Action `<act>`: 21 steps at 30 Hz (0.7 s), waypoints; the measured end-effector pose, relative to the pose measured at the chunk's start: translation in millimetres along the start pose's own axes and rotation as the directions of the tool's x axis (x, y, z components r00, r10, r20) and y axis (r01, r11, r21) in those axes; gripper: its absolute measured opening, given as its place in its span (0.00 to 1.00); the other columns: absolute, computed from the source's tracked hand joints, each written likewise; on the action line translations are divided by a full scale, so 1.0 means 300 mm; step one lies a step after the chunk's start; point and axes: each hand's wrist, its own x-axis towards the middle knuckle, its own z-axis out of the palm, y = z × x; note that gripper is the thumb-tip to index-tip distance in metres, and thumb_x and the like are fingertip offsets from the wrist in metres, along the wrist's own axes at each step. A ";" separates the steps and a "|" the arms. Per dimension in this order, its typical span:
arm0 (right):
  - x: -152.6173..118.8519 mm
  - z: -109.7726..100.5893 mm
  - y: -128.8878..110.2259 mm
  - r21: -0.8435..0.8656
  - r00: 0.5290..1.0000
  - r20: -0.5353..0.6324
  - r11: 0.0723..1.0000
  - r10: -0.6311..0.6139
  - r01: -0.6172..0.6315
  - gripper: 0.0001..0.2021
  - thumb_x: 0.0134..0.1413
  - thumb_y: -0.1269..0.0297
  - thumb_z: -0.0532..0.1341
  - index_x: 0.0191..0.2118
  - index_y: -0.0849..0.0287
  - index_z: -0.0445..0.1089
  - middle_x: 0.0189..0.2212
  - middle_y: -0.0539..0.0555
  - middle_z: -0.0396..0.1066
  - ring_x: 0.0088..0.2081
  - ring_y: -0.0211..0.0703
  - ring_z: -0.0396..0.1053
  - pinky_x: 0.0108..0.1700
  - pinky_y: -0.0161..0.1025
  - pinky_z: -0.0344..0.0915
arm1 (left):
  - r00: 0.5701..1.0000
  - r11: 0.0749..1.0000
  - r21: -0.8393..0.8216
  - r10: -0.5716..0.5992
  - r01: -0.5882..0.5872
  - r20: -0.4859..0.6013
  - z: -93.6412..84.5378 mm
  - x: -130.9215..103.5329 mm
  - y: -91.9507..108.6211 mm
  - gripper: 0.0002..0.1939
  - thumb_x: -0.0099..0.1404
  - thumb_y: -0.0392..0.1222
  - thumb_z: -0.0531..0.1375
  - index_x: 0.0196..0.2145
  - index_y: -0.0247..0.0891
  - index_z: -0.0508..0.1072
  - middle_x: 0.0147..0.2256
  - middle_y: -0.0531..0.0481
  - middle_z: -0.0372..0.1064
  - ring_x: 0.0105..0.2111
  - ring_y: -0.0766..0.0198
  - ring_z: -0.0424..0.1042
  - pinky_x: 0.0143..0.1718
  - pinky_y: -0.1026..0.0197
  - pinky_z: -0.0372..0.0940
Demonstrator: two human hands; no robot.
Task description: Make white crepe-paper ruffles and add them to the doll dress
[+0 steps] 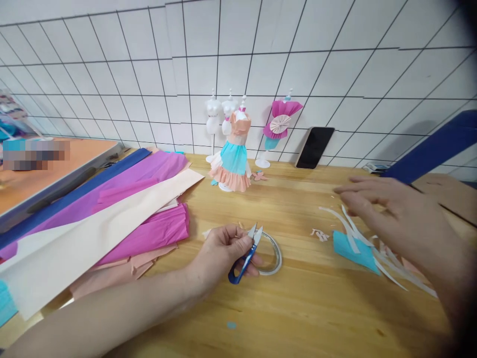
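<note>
Counter (298,313): crepe-paper sheets (112,211) along left; dress forms (230,105) at back, before tiled wall (261,30); smartphone (316,147) to their right (leaning on the wall). Thread snips (246,259) in left hand (225,246), beside tape roll (278,251); paper strips (349,230) right, near right hand (383,204).

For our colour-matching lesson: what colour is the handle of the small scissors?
The handle is dark blue; see the head view.
</note>
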 end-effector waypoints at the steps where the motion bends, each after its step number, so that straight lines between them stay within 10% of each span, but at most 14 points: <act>1: -0.024 0.010 -0.041 0.153 0.992 0.113 0.987 -0.059 0.041 0.16 0.52 0.54 0.55 0.25 0.57 0.74 0.41 0.64 0.75 0.48 0.60 0.68 0.50 0.56 0.61 | 0.999 0.999 -0.008 0.035 -0.035 -0.019 0.003 -0.002 0.001 0.24 0.47 0.57 0.67 0.26 0.34 0.65 0.27 0.47 0.74 0.22 0.69 0.71 0.20 0.69 0.58; 6: -0.186 0.135 -0.267 0.736 0.738 0.572 0.621 -0.359 -0.269 0.30 0.53 0.59 0.60 0.62 0.48 0.55 0.53 0.59 0.67 0.48 0.50 0.69 0.51 0.51 0.65 | 0.952 0.959 0.032 0.284 -0.282 -0.117 0.020 -0.027 0.020 0.06 0.50 0.38 0.67 0.24 0.35 0.73 0.48 0.46 0.69 0.50 0.60 0.68 0.43 0.62 0.67; 9: -0.238 0.192 -0.353 0.810 0.772 0.550 0.429 -0.320 -0.399 0.36 0.49 0.63 0.63 0.63 0.51 0.51 0.46 0.57 0.69 0.39 0.42 0.71 0.41 0.43 0.70 | 0.925 0.924 0.144 0.368 -0.354 -0.091 0.025 -0.049 0.027 0.04 0.54 0.34 0.65 0.23 0.37 0.75 0.51 0.47 0.68 0.58 0.57 0.60 0.53 0.54 0.63; 12: -0.230 0.199 -0.379 0.722 0.712 0.665 0.439 -0.227 -0.534 0.31 0.54 0.57 0.59 0.61 0.60 0.52 0.20 0.45 0.65 0.18 0.34 0.61 0.21 0.33 0.61 | 0.902 0.850 0.331 0.431 -0.410 0.013 0.021 -0.073 0.027 0.13 0.63 0.39 0.58 0.22 0.38 0.75 0.37 0.47 0.75 0.60 0.59 0.57 0.60 0.51 0.56; 16: -0.210 0.189 -0.365 0.698 0.710 0.680 0.458 -0.181 -0.551 0.26 0.54 0.52 0.56 0.53 0.65 0.61 0.14 0.41 0.59 0.15 0.32 0.54 0.18 0.32 0.52 | 0.872 0.714 0.552 0.487 -0.430 0.050 -0.026 -0.103 0.061 0.18 0.69 0.46 0.49 0.30 0.38 0.76 0.36 0.46 0.74 0.53 0.59 0.65 0.52 0.54 0.63; 18: -0.219 0.197 -0.356 0.682 0.703 0.690 0.478 -0.170 -0.554 0.22 0.53 0.51 0.56 0.46 0.63 0.64 0.14 0.42 0.59 0.15 0.32 0.54 0.18 0.32 0.52 | 0.853 0.544 0.740 0.515 -0.396 0.078 -0.085 -0.113 0.113 0.19 0.69 0.47 0.49 0.30 0.36 0.74 0.36 0.45 0.74 0.40 0.60 0.72 0.37 0.60 0.67; 21: -0.243 0.220 -0.353 0.662 0.695 0.702 0.499 -0.153 -0.559 0.18 0.52 0.49 0.56 0.39 0.60 0.65 0.13 0.42 0.57 0.15 0.33 0.53 0.18 0.32 0.52 | 0.841 0.026 0.998 0.541 -0.056 0.033 -0.227 -0.110 0.213 0.15 0.65 0.45 0.51 0.30 0.35 0.73 0.36 0.41 0.73 0.38 0.56 0.71 0.35 0.58 0.64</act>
